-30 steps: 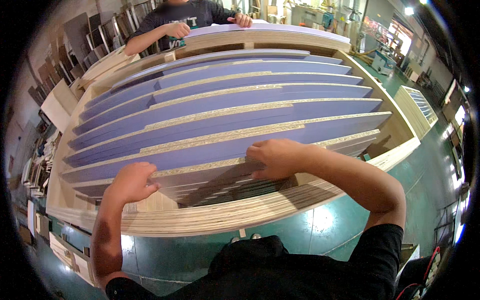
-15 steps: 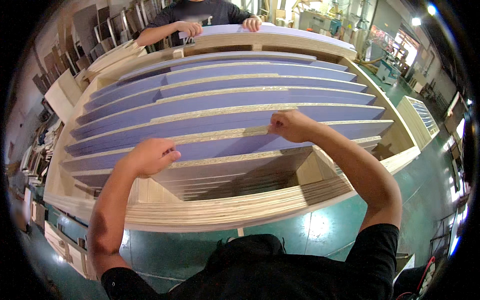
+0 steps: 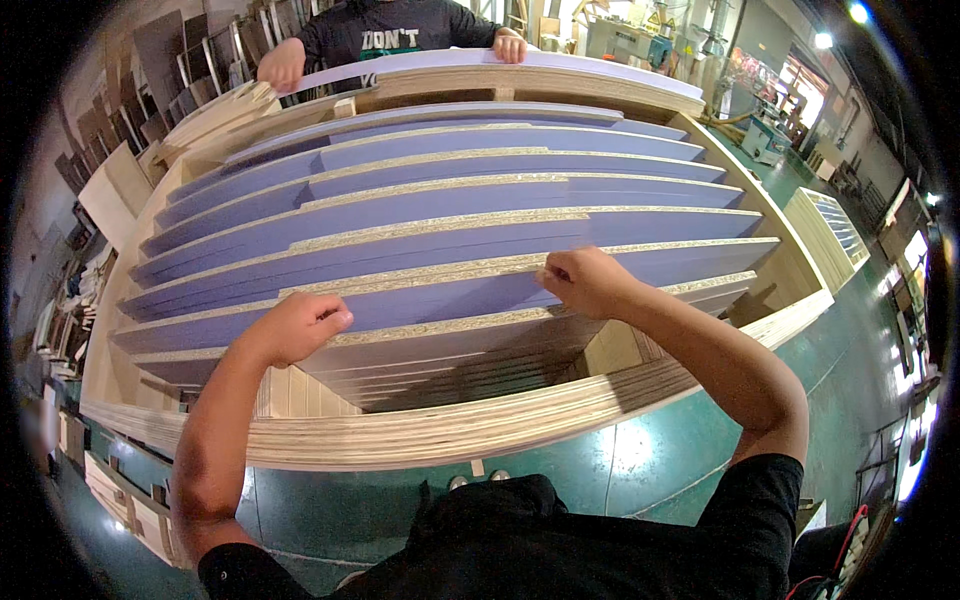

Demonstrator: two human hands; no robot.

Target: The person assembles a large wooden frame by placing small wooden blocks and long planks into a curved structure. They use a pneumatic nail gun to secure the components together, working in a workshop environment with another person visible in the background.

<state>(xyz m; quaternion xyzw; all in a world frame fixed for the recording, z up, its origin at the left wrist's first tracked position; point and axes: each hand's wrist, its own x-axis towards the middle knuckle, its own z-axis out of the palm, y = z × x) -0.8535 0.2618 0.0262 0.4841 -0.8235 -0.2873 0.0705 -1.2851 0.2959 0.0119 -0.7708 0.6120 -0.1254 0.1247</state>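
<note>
My left hand [image 3: 298, 330] is closed over the near left part of the rows, its fingers curled in and its thumb pointing right. Farther right, my right hand [image 3: 590, 282] is closed in a pinch just over a row's edge. What either hand holds, if anything, is hidden; contact with the boards cannot be made out. Beneath both hands, rows of purple-faced particleboard panels [image 3: 440, 235] lean on edge, their speckled raw edges upward. They sit inside a large pale wooden frame [image 3: 470, 440] whose near side is a thick stack of layered plywood.
Across the frame, a co-worker [image 3: 400, 35] has both hands at a long pale lilac strip [image 3: 600, 68] on the far rail. Timber leans at the left wall. A smaller slatted crate [image 3: 830, 235] stands right on the green floor [image 3: 540, 450]. Machines [image 3: 765, 140] are beyond.
My hands have shifted slightly down in the picture, still closed. The co-worker's hand at the picture's left has slid outward along the lilac strip, whose left end now reaches farther left.
</note>
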